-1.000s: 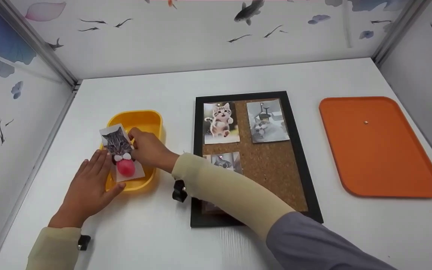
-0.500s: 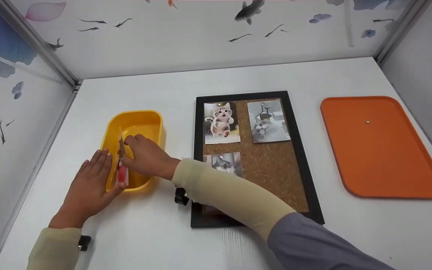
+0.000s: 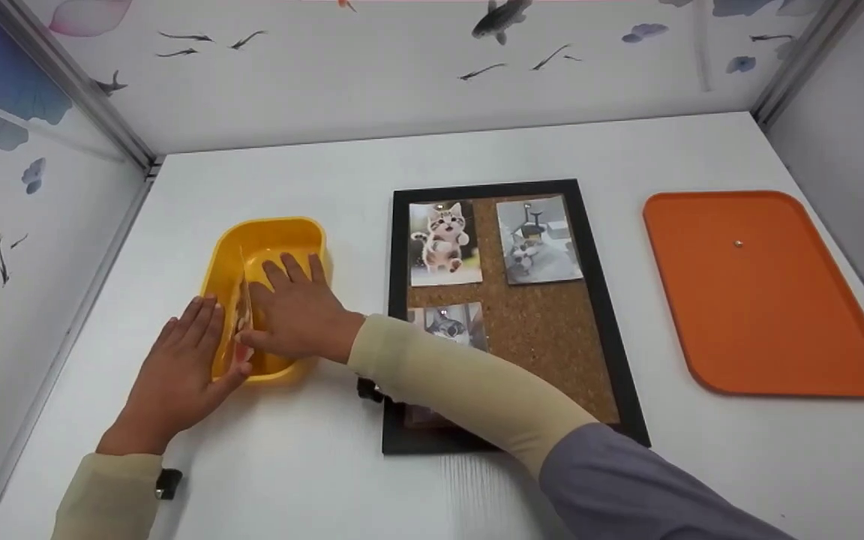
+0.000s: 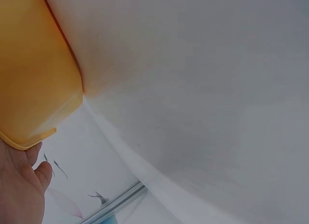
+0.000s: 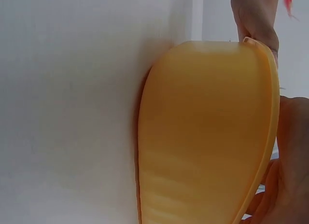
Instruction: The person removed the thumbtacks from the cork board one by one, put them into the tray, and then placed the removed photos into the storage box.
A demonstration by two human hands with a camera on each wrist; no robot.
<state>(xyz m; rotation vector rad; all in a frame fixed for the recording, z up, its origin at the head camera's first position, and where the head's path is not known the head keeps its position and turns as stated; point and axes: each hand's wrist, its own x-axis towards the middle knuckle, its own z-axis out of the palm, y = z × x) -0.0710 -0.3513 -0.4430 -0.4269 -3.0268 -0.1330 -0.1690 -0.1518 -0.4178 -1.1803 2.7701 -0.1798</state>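
In the head view a yellow plastic basin (image 3: 304, 240) sits on the left part of the table. A cat photo card (image 3: 243, 311) stands on edge inside it, seen almost edge-on. My right hand (image 3: 301, 311) reaches over the basin with fingers spread; its thumb and index finger touch the card. My left hand (image 3: 181, 375) rests on the basin's left rim, fingers straight. In the left wrist view some fingers (image 4: 29, 171) show below the basin's rim (image 4: 29, 144). The right wrist view shows the basin's outer wall (image 5: 207, 122) with both hands at its rim.
A black-framed cork board (image 3: 544, 337) lies right of the basin, with several cat photos pinned on it. The right forearm covers its lower part. An orange tray (image 3: 769, 315) with one small pin (image 3: 738, 243) lies at the far right. Printed walls surround the table.
The cat photo card has turned from face-up to standing edge-on and sunk lower in the basin. My right hand has gone from pinching it to spread fingers. The left hand stays put.
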